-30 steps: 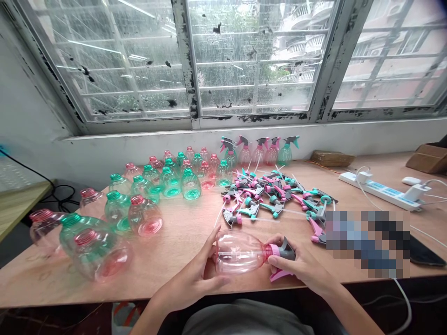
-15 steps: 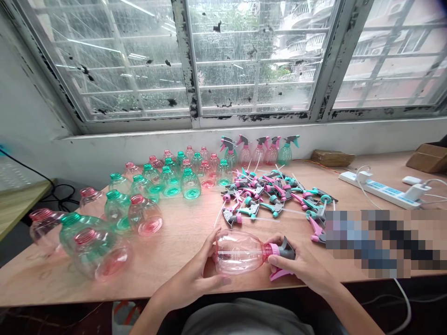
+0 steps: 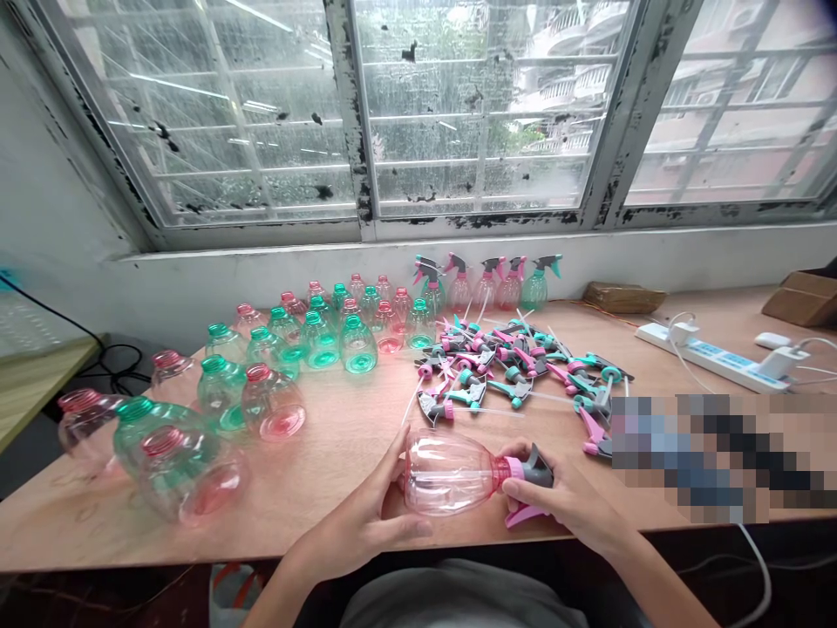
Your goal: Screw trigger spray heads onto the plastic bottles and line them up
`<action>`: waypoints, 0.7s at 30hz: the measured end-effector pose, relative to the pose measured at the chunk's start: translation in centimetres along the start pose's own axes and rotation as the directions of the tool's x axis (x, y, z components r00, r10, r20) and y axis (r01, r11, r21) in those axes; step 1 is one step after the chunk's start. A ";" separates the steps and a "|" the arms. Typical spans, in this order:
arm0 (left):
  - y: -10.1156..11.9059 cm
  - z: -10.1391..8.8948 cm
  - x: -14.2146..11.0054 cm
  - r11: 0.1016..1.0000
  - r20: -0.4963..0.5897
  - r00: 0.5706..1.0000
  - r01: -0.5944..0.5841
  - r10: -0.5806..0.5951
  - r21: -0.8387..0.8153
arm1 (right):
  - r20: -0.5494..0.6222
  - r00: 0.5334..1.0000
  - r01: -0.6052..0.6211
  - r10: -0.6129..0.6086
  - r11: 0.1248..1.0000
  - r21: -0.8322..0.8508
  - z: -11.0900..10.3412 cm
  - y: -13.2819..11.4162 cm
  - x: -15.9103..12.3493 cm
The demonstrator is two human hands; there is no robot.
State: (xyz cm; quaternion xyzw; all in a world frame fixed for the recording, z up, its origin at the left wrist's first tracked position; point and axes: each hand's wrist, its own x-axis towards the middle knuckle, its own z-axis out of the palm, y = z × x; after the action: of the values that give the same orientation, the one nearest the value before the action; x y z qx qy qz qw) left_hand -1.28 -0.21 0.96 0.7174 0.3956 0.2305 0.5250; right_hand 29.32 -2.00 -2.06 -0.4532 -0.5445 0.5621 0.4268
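"Where's the piece, from your end?"

"On my feed the pink bottle [image 3: 445, 484] lies sideways above the near edge of the desk [image 3: 340, 471], base to the left, neck to the right. I can't tell whether it touches the wood."

"And the fingers?"

"I have the left hand [image 3: 376, 515] cupped around the base, thumb on the near side, the other fingers curled behind it. The right hand [image 3: 555, 501] is on the neck end, pinching the spray head [image 3: 539, 468] at its pink collar [image 3: 513, 468]. The pink trigger [image 3: 525, 516] points toward me."

"Is the head on?"

"The collar sits against the neck; I can't tell how tight. A pale tube [image 3: 451, 474] shows through the bottle's clear wall."

"What's around it?"

"Just beyond the bottle I see a heap of loose spray heads [image 3: 490, 358], pink, green and grey, tubes poking out. Left of the bottle and beyond it, open bottles [image 3: 320, 340] in pink and green stand upright. Well to its right, past the heap, there's a white power strip [image 3: 712, 356]."

"Farthest?"

"Beyond the heap, fitted bottles [image 3: 497, 290] stand in a row by the wall, below the window [image 3: 477, 113]."
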 end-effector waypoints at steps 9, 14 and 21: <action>0.2 0.2 0.0 0.993 -0.003 0.995 -0.098 0.098 0.067 | -0.025 1.000 0.013 -0.014 0.999 -0.034 0.1 -0.5 -0.2; 0.3 0.2 -0.1 0.995 -0.002 0.998 -0.056 0.056 0.082 | -0.009 1.000 0.003 -0.003 1.000 -0.024 0.0 -0.4 -0.1; 0.4 0.1 0.0 0.995 0.001 0.998 -0.062 0.063 0.075 | -0.045 0.999 0.010 -0.012 0.999 -0.039 0.1 -0.5 -0.1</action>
State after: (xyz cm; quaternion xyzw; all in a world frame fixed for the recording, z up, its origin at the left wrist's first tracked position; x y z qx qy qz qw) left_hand -1.13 -0.31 1.28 0.7486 0.3818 0.2323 0.4899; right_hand 29.22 -2.08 -1.55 -0.4710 -0.5478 0.5388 0.4333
